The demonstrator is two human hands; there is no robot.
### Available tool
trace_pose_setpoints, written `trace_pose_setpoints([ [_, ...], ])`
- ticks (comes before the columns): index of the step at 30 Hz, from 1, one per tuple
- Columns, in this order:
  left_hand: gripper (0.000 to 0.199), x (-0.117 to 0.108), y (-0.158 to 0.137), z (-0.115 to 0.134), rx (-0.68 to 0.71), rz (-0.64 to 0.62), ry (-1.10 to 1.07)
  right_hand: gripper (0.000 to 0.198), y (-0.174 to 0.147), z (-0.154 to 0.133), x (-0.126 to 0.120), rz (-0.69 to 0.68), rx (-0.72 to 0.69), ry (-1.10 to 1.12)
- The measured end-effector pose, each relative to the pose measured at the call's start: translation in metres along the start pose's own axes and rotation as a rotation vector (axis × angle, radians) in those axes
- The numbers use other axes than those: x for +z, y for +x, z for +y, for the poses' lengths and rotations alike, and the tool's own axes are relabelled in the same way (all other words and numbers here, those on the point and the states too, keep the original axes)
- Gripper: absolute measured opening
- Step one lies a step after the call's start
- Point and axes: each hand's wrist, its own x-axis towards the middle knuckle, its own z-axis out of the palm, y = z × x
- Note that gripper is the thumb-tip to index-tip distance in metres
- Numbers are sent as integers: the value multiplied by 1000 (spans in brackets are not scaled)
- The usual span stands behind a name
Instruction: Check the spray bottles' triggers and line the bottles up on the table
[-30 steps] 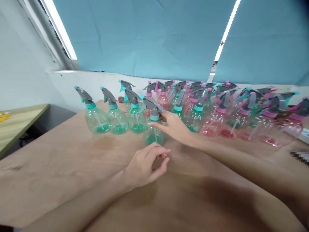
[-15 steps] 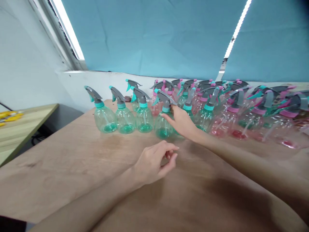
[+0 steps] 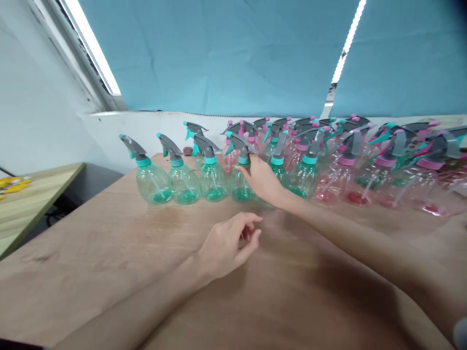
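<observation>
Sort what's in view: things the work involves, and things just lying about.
Work:
- green spray bottle, gripped near its neck by the right hand
- other green spray bottles alongside
- pink spray bottles, probably

Lying about:
- yellow items on the side table
- small reddish object behind the bottles

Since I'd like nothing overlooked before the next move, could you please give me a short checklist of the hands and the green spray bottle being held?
1. Right hand at the neck of the green spray bottle: ok.
2. Firmness of that grip: cannot tell; some fingers are hidden.
3. Bottle upright: ok, level with the green bottle beside it, on the picture's left.
4. Grey spray head in place above the turquoise collar: ok.
5. Collar fully tightened: cannot tell.
6. Left hand free: ok, loosely curled above the table, no item visible in it.
</observation>
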Motion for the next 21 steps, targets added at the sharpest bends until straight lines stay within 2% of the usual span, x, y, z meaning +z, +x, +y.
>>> trace_pose_setpoints([
  [5, 17, 0, -1, 1, -55, -38, 17, 44, 2, -1, 2, -17, 25, -4],
  [11, 17, 3, -2, -3, -121, -122, 18, 48, 4, -1, -6, -104, 49, 47],
  [17, 17, 3, -1, -3, -177, -172, 17, 73, 0, -11, -25, -208, 99, 103],
  [21, 18, 4, -2, -3, -192, -181, 20, 78, -7, -15, -38, -297, 115, 120],
])
